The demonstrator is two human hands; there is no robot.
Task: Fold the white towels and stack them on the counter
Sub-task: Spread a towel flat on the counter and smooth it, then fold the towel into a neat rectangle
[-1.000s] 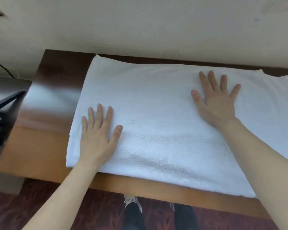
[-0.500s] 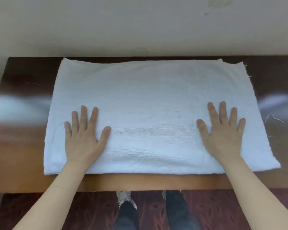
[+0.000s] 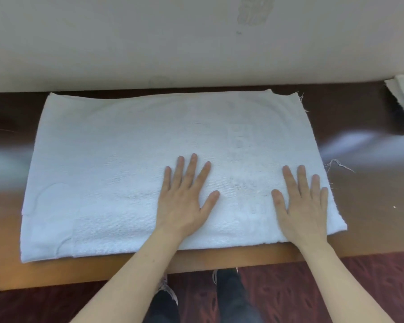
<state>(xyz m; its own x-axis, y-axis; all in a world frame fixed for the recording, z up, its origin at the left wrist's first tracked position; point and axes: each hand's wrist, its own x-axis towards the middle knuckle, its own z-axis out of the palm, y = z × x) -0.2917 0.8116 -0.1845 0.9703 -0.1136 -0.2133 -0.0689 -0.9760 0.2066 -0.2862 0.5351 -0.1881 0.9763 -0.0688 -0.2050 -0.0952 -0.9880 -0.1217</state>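
Note:
A white towel (image 3: 117,159), folded into a wide rectangle, lies flat on the wooden counter (image 3: 371,206). My left hand (image 3: 184,201) rests palm down on the towel just right of its middle, fingers spread. My right hand (image 3: 303,206) presses flat near the towel's right edge, fingers apart. Neither hand grips the cloth. A second pale towel (image 3: 403,99) shows at the far right edge of the counter, mostly cut off by the frame.
The counter backs onto a cream wall (image 3: 149,43). Its front edge (image 3: 219,262) runs just below the towel. My legs and shoes (image 3: 229,297) stand on a dark red patterned carpet. Loose threads (image 3: 338,165) lie right of the towel.
My left hand has slid right across the towel, from its left part to near the middle. My right hand stays near the right edge. The view has shifted, showing the second towel.

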